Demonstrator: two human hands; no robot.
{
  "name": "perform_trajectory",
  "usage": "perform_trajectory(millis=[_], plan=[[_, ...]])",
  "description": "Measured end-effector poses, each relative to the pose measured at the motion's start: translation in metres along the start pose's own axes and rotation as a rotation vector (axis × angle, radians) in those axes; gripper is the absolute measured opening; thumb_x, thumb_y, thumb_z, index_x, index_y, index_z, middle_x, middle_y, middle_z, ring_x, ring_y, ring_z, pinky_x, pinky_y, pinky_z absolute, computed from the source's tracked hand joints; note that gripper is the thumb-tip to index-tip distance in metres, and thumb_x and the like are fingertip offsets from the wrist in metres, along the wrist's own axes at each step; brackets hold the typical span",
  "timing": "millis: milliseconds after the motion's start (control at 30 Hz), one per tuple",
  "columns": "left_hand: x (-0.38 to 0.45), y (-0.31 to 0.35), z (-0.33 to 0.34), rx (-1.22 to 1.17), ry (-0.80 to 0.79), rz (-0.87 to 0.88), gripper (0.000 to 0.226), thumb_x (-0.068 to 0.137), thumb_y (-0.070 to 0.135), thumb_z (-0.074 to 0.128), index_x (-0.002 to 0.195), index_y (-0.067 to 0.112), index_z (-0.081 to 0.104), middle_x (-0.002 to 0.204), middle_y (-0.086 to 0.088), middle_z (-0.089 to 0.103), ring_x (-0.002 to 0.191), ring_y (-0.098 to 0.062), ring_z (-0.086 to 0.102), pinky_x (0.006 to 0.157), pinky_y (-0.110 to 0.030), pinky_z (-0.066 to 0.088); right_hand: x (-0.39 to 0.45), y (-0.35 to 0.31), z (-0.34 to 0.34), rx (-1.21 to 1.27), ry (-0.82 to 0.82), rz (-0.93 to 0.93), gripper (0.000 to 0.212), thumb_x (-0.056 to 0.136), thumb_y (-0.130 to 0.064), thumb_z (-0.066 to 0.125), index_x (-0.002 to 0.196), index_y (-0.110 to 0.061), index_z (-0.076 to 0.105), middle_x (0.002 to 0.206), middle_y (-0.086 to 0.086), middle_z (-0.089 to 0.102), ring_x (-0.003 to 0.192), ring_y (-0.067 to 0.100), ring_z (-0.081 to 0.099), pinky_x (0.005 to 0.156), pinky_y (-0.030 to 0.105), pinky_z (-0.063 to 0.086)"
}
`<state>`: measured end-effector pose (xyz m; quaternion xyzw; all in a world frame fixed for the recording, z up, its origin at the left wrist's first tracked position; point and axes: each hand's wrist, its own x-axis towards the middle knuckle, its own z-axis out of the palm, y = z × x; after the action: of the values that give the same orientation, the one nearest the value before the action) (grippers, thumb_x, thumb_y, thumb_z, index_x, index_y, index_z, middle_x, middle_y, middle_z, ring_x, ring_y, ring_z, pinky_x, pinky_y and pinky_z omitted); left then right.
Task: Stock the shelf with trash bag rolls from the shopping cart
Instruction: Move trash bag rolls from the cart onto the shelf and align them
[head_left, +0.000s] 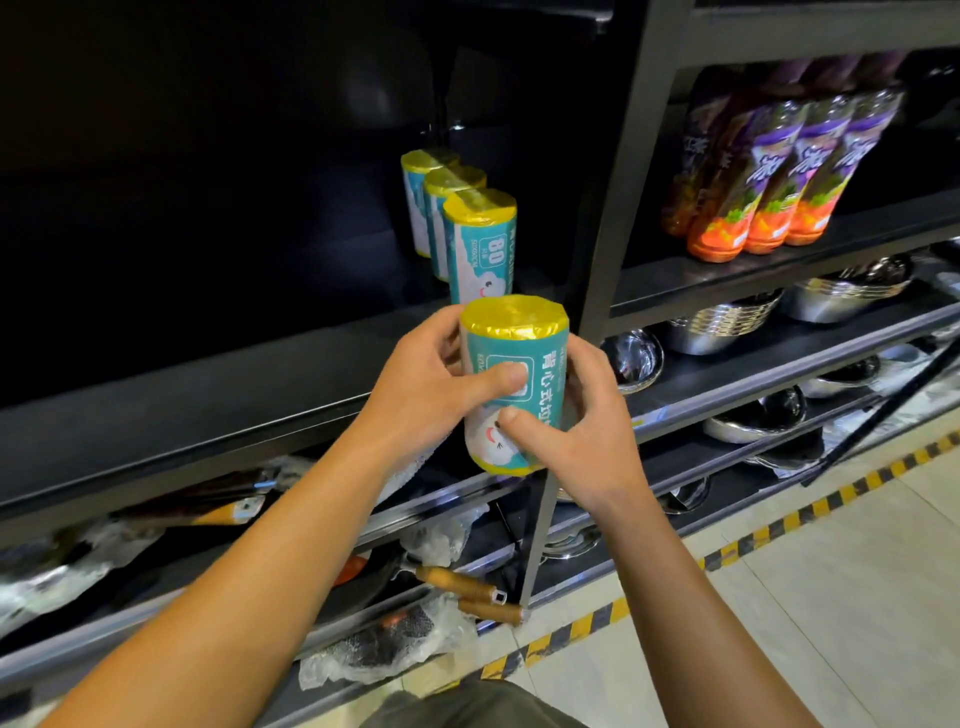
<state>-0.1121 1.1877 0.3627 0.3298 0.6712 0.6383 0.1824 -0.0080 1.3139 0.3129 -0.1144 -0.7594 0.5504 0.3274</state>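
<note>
I see both hands wrapped round one trash bag roll (511, 384), left hand (431, 384) and right hand (576, 431), upright in the air just before the shelf (218, 395). Risk, I judge: it nudges the row of three rolls (467, 223) over on set-down.

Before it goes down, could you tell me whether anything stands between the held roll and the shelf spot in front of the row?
Nothing visible does. Both hands hold the roll upright before the three shelved rolls; the shelf edge there looks bare.
</note>
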Motion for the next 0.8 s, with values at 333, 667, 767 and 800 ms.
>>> perform_trajectory(millis=[333, 667, 767, 800], plan=[[0.06, -0.017, 0.003, 0.11, 0.327, 0.092, 0.063, 0.07, 0.03, 0.087, 0.125, 0.024, 0.056, 0.113, 0.008, 0.07, 0.101, -0.007, 0.069, 0.089, -0.041, 0.058, 0.006, 0.019, -0.003, -0.49, 0.118, -0.033, 0.096, 0.087, -0.032, 0.074, 0.16, -0.023, 0.012, 0.167, -0.009, 0.004, 0.153, 0.012, 0.004, 0.123, 0.031, 0.011], [0.075, -0.047, 0.006, 0.38, 0.182, 0.084, 0.071, 0.072, 0.028, 0.087, 0.129, 0.032, 0.045, 0.123, 0.012, 0.061, 0.105, 0.002, 0.059, 0.087, -0.019, 0.052, 0.006, 0.036, 0.008, -0.672, 0.065, -0.047, 0.107, 0.087, -0.037, 0.072, 0.161, -0.021, -0.003, 0.166, -0.01, -0.017, 0.152, 0.021, -0.001, 0.119, 0.033, 0.006], [0.076, -0.06, 0.005, 0.466, 0.223, 0.069, 0.072, 0.074, 0.034, 0.085, 0.134, 0.024, 0.047, 0.125, 0.008, 0.061, 0.106, -0.004, 0.059, 0.082, -0.014, 0.048, 0.007, 0.039, 0.009, -0.666, 0.069, -0.048, 0.107, 0.086, -0.036, 0.072, 0.161, -0.019, -0.002, 0.167, -0.008, -0.014, 0.151, 0.025, 0.002, 0.119, 0.035, 0.009], [0.078, -0.061, 0.007, 0.482, 0.241, 0.082, 0.071, 0.074, 0.035, 0.085, 0.133, 0.023, 0.048, 0.125, 0.008, 0.061, 0.107, -0.005, 0.058, 0.082, -0.014, 0.047, 0.007, 0.04, 0.009, -0.662, 0.071, -0.05, 0.106, 0.085, -0.035, 0.072, 0.161, -0.019, -0.001, 0.167, -0.007, -0.014, 0.151, 0.025, 0.002, 0.119, 0.036, 0.009]])
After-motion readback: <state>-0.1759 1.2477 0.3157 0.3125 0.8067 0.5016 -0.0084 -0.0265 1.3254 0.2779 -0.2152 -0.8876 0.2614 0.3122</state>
